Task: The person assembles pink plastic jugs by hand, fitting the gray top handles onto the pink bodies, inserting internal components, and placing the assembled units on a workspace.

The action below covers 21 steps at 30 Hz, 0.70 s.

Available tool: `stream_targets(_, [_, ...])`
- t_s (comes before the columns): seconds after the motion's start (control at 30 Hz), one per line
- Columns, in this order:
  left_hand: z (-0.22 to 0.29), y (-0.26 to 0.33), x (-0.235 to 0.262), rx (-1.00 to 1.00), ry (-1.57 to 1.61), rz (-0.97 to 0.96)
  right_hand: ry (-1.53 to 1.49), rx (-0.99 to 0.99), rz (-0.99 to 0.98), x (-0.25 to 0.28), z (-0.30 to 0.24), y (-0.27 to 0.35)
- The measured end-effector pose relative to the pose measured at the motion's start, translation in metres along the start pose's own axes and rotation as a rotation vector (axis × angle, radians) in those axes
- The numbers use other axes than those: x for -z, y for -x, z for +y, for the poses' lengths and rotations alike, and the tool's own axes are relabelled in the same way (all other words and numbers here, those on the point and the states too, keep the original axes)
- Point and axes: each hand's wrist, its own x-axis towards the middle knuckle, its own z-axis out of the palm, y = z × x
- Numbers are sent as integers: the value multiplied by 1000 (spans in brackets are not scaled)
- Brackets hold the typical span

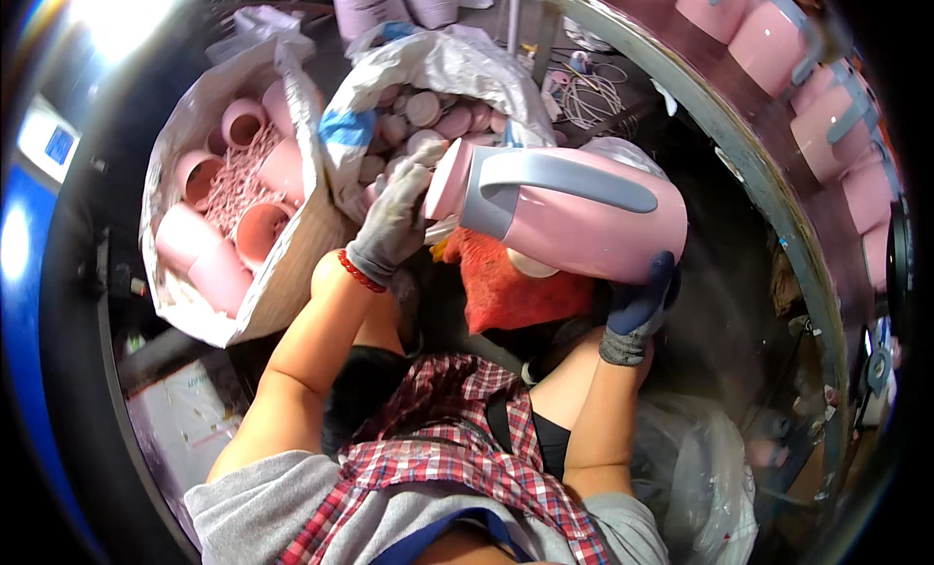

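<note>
Pink plastic cups fill the white woven sack [185, 137] at upper left. Right of it, the left hand [394, 220], in a grey glove, has its fingers closed on the mouth of the pink plastic jug with a grey handle [574, 210], lying sideways at centre. The right hand [637, 307], blue-gloved, grips its base from below.

Pink jug [574, 220] — grey handle up, lying sideways, held aloft.
</note>
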Motion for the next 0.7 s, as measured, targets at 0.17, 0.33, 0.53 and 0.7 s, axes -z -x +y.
stream_targets(0.17, [29, 30, 11, 89, 194, 205, 387, 184, -34, 4, 6, 24])
stream_targets(0.33, [77, 44, 22, 416, 952, 261, 678, 679, -142, -6, -21, 53])
stream_targets(0.53, [75, 54, 32, 505, 1486, 82, 649, 727, -283, 7, -56, 103])
stream_targets(0.7, [71, 79, 33, -20, 47, 177, 1280, 1230, -203, 19, -63, 101])
